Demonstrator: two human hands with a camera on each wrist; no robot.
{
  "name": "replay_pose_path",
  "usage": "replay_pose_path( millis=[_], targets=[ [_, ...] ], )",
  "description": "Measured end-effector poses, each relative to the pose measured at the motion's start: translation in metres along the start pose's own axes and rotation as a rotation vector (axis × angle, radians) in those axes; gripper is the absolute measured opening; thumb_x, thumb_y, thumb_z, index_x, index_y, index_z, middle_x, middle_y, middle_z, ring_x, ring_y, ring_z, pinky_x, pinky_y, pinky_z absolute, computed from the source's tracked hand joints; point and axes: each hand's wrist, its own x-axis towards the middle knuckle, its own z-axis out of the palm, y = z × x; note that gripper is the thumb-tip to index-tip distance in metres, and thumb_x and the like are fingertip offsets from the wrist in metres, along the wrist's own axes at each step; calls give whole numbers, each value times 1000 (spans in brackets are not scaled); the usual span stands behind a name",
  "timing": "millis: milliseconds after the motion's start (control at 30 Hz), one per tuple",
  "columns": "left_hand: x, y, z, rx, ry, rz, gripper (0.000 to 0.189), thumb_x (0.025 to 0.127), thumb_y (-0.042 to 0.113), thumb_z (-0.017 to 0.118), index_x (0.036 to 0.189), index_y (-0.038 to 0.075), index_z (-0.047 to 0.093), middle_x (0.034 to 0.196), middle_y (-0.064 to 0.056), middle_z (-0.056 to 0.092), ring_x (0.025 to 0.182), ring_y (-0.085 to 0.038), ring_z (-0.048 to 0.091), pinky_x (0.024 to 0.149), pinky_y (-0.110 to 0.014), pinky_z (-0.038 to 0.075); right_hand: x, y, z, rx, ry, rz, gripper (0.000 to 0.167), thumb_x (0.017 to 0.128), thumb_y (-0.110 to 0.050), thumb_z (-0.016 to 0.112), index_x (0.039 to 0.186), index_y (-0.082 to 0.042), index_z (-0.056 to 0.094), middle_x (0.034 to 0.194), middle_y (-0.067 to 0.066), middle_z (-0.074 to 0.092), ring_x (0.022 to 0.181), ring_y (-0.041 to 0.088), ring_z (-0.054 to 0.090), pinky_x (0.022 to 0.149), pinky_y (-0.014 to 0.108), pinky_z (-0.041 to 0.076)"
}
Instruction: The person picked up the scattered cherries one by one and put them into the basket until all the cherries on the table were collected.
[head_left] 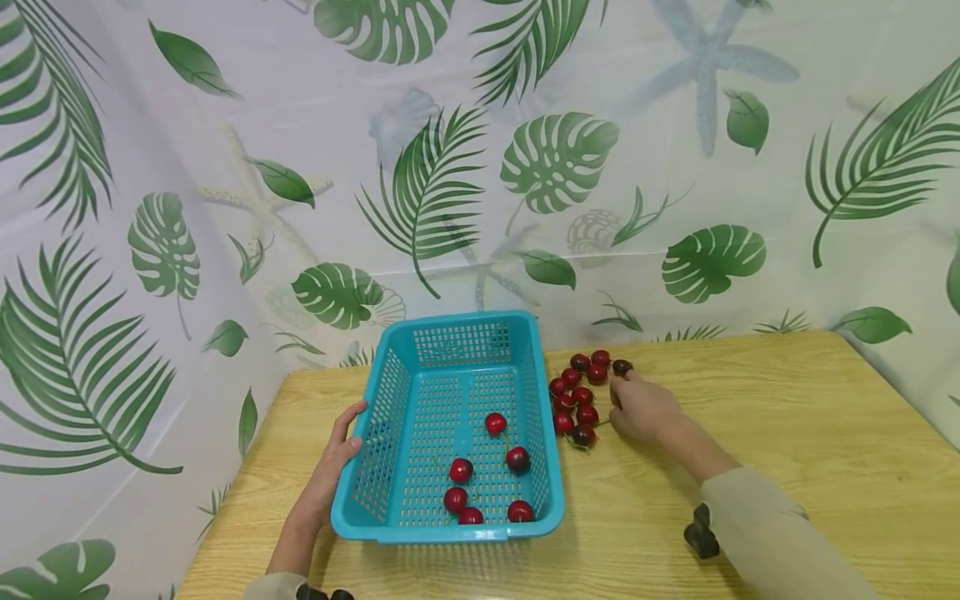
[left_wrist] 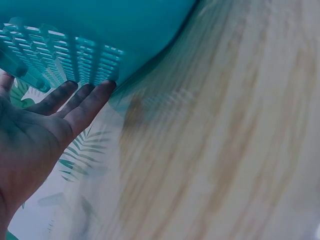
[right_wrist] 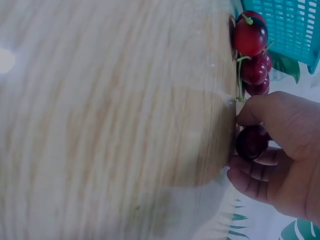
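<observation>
A turquoise plastic basket (head_left: 551,467) stands on the table with several red cherries (head_left: 517,459) inside, mostly toward its near right part. My left hand (head_left: 326,475) rests against the basket's left side. In the left wrist view its fingers (left_wrist: 90,107) are nearly straight, the tips at the slotted wall. To the right of the basket lies a cluster of cherries (head_left: 582,396), some with green stems. At the cluster's far right edge my right hand (head_left: 647,408) holds a dark cherry (right_wrist: 251,142) between thumb and fingers, close to the tabletop.
The wood-grained table (head_left: 787,433) reaches out to the right of the cherries. Behind and to the left hangs a white cloth (head_left: 465,75) printed with green leaves and starfish. A black wrist mount (head_left: 701,533) sits at the right sleeve.
</observation>
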Motion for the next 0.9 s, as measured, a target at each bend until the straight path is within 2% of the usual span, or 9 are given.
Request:
replay_pose_path(
  millis=[200,300,400,600,767,900],
  targets=[
    [-1,1,1,-9,1,-6,57,101,30,36,155,24,17,156,-23,21,128,-46,38,92,-46,46,-1,2,1,33,15,6,11,84,-12,57,84,-9,47,86,11,43,60,21,44,51,33,35],
    [-2,2,1,-14,0,-12,58,101,30,37,155,24,17,156,-23,21,128,-47,38,92,-47,46,0,3,2,58,22,6,7,86,-11,56,86,-6,51,88,12,47,65,21,47,55,35,40],
    [-2,3,1,-10,5,-24,58,101,30,37,155,24,17,156,-23,21,128,-47,38,92,-47,46,2,3,1,86,31,11,13,90,-13,54,92,0,58,92,15,53,72,24,54,64,39,47],
    [-1,6,1,7,16,-45,58,100,31,36,155,26,19,156,-22,22,126,-46,39,92,-46,45,5,3,-1,129,89,27,25,95,-6,47,110,10,59,104,27,63,94,41,64,80,49,53],
    [0,9,1,-10,11,-55,57,101,29,36,155,26,19,157,-22,22,127,-46,38,93,-45,45,3,1,-4,134,110,33,31,87,9,48,117,13,56,107,33,65,96,46,65,78,50,54],
    [0,12,1,-19,7,-61,56,102,29,36,155,25,18,158,-22,19,130,-47,36,95,-47,44,0,0,-8,92,62,59,26,82,14,51,107,12,59,93,29,67,81,39,67,68,44,55]
  ],
)
